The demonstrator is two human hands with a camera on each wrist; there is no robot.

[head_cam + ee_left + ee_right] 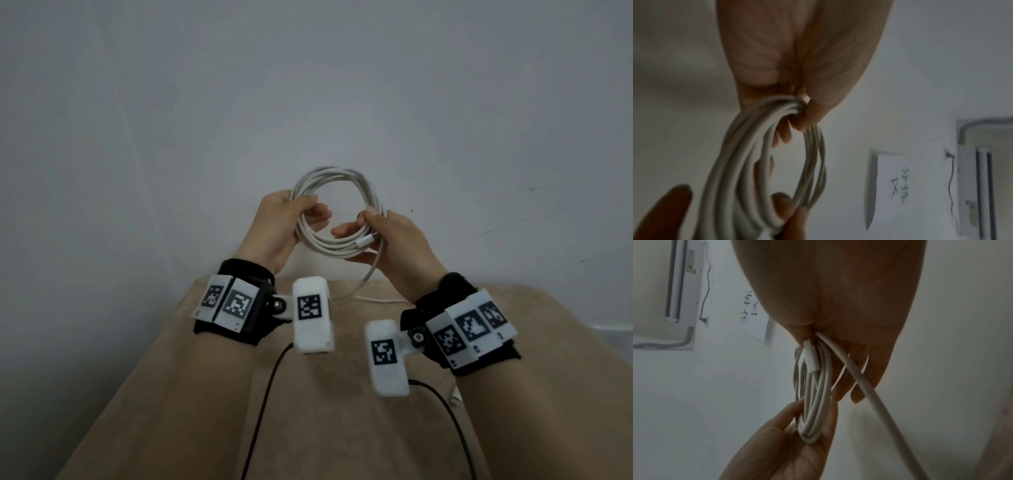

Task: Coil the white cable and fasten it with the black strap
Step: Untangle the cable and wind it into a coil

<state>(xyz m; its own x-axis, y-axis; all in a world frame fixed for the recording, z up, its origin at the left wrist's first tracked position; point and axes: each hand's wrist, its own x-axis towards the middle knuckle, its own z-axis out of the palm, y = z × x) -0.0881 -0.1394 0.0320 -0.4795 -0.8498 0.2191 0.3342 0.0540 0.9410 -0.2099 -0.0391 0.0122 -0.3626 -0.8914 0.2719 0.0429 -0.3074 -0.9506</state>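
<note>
The white cable (334, 178) is wound into a round coil of several loops, held up in the air in front of a pale wall. My left hand (301, 214) pinches the coil's left side between thumb and fingers. My right hand (370, 222) grips the right side, with a white connector (365, 242) lying against its fingers. A loose tail (363, 284) runs down from the right hand to the beige surface. The coil (756, 162) fills the left wrist view; the connector (809, 356) and tail (869, 394) show in the right wrist view. No black strap is visible.
A beige cloth-covered surface (308, 394) lies below my wrists. Two black wires (263, 404) run from the wrist cameras toward me. A small white plug (455, 397) lies on the cloth at the right. A paper note (894, 186) hangs on the wall.
</note>
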